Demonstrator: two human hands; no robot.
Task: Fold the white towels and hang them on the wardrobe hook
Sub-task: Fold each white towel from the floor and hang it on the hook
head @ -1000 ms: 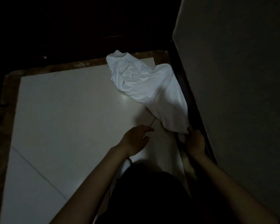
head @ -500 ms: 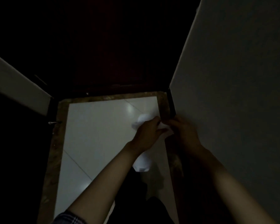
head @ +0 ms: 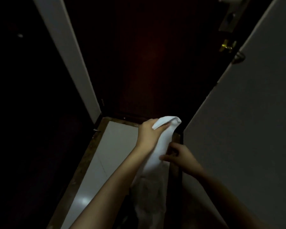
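- White towel (head: 157, 151): bunched into a long hanging strip, centre frame toward 5 o'clock. Its top end folds over at about 1 o'clock of the left hand; the lower part drops into shadow, and its bottom edge is cut off by the frame.
- Left hand (head: 148, 133): fingers curled round the towel's upper end, clamped on it. The fingertips are hidden behind the cloth.
- Right hand (head: 180, 156): at 4 o'clock of the left hand, thumb and fingers closing on the towel's right edge at mid-length. Motion blur; the exact pinch point is hard to make out.
- Both forearms enter from the bottom edge, 6 to 5 o'clock.
- Floor (head: 112, 156): pale tile with a brown border, below and at 8 o'clock of the towel.
- Dark door (head: 147, 63): fills 12 o'clock; surface detail lost in low light.
- Lock plate (head: 228, 19) and brass latch (head: 227, 46): at 1 o'clock, dim.
- Pale wall (head: 254, 121): fills 3 o'clock.
- White frame strip (head: 68, 55): at 10 o'clock; the region to its left is black, unreadable.
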